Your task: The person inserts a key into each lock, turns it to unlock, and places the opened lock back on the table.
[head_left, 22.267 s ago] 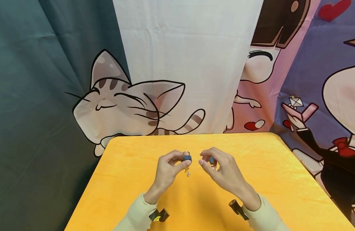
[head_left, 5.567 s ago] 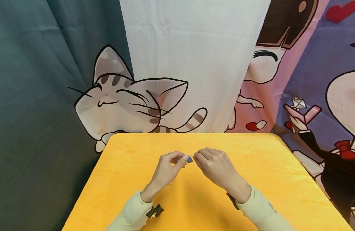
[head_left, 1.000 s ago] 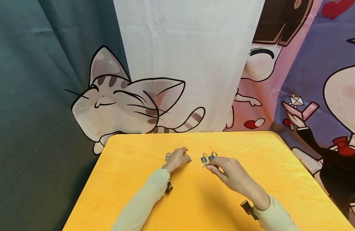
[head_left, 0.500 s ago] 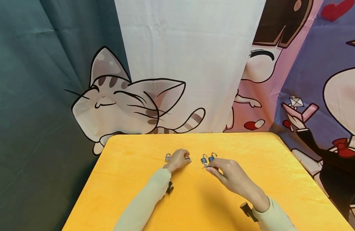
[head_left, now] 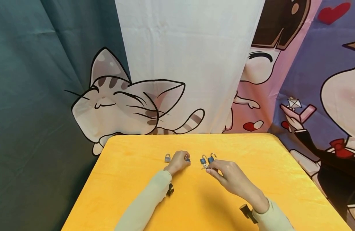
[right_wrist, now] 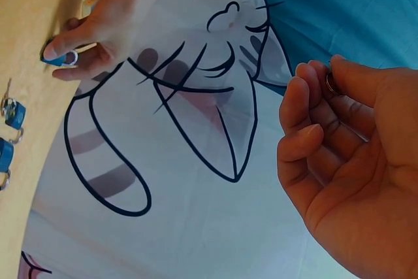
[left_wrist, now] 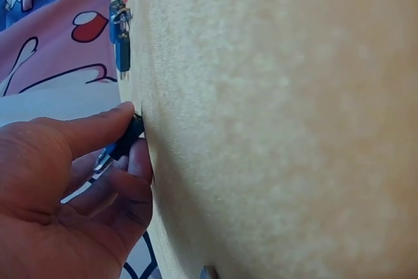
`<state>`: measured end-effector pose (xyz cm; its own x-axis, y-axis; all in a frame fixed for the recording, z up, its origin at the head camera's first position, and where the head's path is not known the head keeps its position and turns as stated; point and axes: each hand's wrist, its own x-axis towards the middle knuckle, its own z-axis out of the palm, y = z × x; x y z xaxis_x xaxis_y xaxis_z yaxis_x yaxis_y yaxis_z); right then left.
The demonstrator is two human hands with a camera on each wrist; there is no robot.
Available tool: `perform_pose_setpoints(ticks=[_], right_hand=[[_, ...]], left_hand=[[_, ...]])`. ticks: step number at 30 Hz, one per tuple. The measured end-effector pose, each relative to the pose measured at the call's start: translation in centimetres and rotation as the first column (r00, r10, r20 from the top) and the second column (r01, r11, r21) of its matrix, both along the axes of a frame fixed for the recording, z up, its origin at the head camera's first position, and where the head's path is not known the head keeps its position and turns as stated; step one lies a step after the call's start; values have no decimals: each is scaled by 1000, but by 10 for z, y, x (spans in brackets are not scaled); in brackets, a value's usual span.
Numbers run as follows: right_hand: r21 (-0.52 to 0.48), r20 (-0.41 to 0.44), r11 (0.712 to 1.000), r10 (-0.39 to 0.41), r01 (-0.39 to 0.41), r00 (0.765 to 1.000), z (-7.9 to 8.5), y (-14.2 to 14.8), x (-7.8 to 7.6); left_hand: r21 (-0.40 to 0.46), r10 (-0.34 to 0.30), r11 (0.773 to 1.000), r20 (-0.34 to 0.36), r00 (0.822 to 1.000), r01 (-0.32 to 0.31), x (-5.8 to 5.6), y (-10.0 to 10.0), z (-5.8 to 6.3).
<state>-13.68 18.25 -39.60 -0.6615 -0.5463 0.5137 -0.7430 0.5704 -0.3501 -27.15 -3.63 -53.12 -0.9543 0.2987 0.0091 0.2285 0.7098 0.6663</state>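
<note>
Left hand: the left hand is low over the yellow table, its thumb and fingertips pinching the held padlock.
Held padlock: blue body between the fingertips, metal shackle slanting up from the tabletop; whether its lower end touches the cloth cannot be told.
Right hand: the right hand pinches a small metal ring between thumb and forefinger; its other fingers bend in toward the palm.
Blue pair: 2 more padlocks, the left blue padlock and the right blue padlock, lie side by side just beyond the right fingertips, shackles seemingly unhooked at 1 end.
Keys: silvery keys show at the near end of the left blue padlock; their link to the ring cannot be made out.
Greyish padlock: 1 greyish padlock lies apart, just left of the left hand.
Wrists: pale sleeves, with 1 dark wrist camera at each cuff.
Backdrop: a curtain printed with a smiling cat.
</note>
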Motion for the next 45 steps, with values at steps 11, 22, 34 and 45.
perform_pose_setpoints(ticks=[11, 22, 34, 45], right_hand=[[-3, 13, 1000, -9, 9, 1000, 0, 0, 0], [-11, -23, 1000, -28, 28, 999, 8, -1, -2], [-35, -83, 999, -25, 22, 996, 17, -4, -6], [-63, -75, 998, 15, -19, 997, 21, -10, -4]], left_hand=[[-24, -26, 999, 7, 1000, 27, 6, -1, -1], [27, -23, 999, -119, 993, 27, 12, -4, 18], [66, 19, 998, -235, 972, -4, 24, -7, 57], [208, 46, 978, -298, 953, 18, 55, -13, 89]])
